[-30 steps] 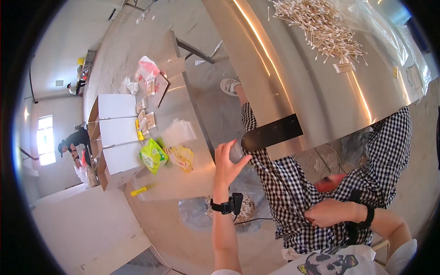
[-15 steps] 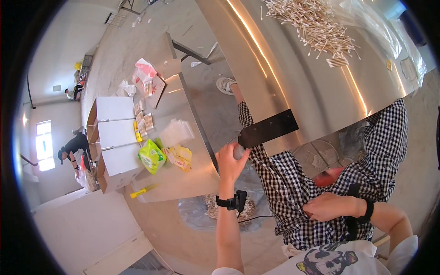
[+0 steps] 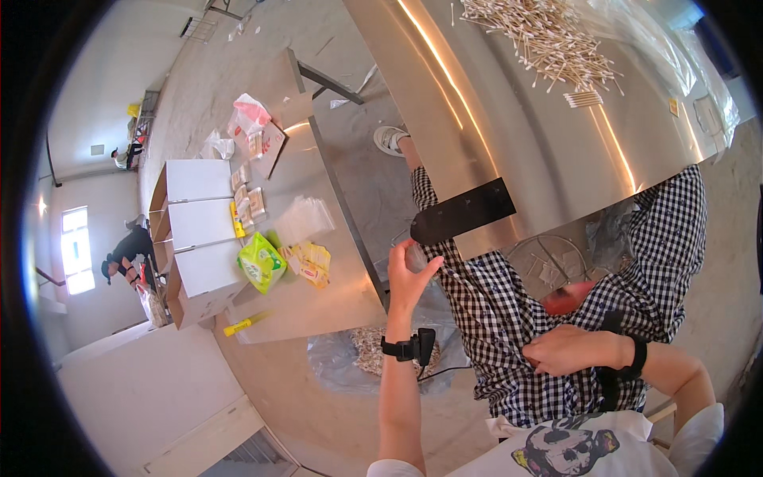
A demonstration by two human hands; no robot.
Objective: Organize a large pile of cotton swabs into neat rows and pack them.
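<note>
My left hand (image 3: 408, 277) is at the near left corner of the steel table, below the rounded end of a black flat bar (image 3: 465, 211) lying across that corner. Its thumb is spread away from the fingers. A small translucent grey piece (image 3: 415, 256) shows between them, partly hidden; its kind is unclear. My right hand (image 3: 568, 350) rests on my lap over checked trousers, fingers curled in; whatever they may hold is hidden. Far off on the table lie a heap of loose cotton swabs (image 3: 548, 40) and a small aligned row of swabs (image 3: 583, 99).
On a lower steel table (image 3: 338, 278) at left are white cartons (image 3: 199, 183), a green packet (image 3: 261, 264), clear bags (image 3: 304, 220), a yellow wrapper (image 3: 308, 264) and a yellow marker-like stick (image 3: 238, 327). A plastic bag of swabs (image 3: 373, 350) lies on the floor. Another person (image 3: 131, 253) bends at far left.
The left thumb has swung out from the grey piece, widening the hand's gap. My right hand stays on the lap. The view has shifted slightly.
</note>
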